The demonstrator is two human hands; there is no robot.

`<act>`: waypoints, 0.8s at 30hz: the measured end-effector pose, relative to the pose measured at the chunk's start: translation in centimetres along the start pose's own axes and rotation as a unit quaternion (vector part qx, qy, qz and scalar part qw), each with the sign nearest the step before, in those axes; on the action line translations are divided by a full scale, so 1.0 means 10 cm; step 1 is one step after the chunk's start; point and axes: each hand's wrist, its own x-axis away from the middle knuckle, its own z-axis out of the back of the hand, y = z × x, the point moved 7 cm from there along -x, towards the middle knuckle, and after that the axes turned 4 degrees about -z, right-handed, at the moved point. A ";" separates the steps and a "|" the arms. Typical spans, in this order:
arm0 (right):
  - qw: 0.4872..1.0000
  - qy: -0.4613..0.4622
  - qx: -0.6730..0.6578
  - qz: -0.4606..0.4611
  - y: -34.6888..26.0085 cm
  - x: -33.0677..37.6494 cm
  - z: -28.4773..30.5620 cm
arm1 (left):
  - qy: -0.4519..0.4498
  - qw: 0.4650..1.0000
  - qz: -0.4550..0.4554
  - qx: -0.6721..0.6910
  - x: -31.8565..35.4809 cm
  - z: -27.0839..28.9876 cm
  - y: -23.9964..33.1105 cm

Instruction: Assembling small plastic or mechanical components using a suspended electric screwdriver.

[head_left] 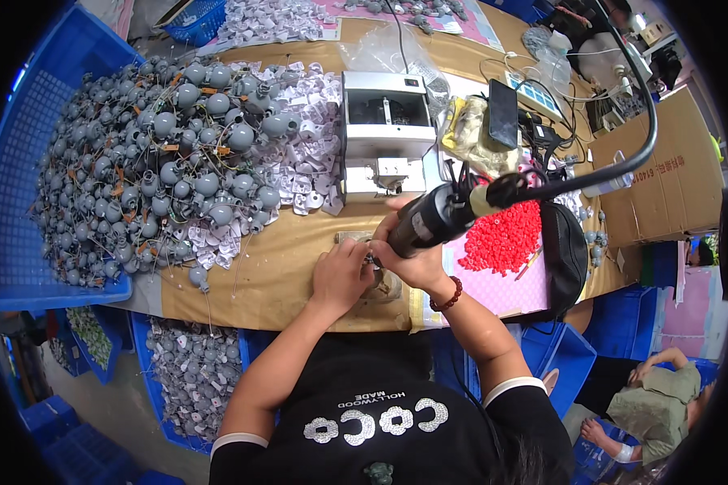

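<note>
My right hand point(418, 265) is wrapped round a black electric screwdriver point(422, 229), tilted with its tip toward my left fingers. A black cable runs from its back end up to the right. My left hand point(341, 276) is closed at the fingertips just left of the tip, over a small worn block point(384, 288) near the table's front edge. Whatever small part is pinched there is mostly hidden by the fingers. Straight ahead stands a white box-shaped machine point(387, 141) with an open top, probably a screw feeder.
A big heap of grey round parts with wires point(162, 162) spills from a blue crate point(8, 202) onto white plastic pieces point(307, 137). Small red parts point(501, 238), a phone point(503, 113) and a black pouch point(564, 255) lie right. A cardboard box point(663, 174) stands beyond; another person sits lower right.
</note>
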 end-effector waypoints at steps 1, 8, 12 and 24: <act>1.000 -0.008 0.007 0.014 0.01 0.02 -0.01 | -0.003 1.000 -0.006 0.008 -0.01 0.02 0.00; 0.999 0.011 -0.043 0.007 0.07 0.13 -0.06 | 0.007 1.000 -0.013 0.021 -0.02 0.05 0.02; 0.997 -0.018 -0.003 0.072 -0.01 0.14 -0.10 | 0.026 0.999 -0.025 0.016 -0.02 0.06 0.03; 0.999 0.014 0.037 -0.020 0.03 0.04 0.05 | -0.019 0.999 0.023 0.024 -0.02 0.06 0.00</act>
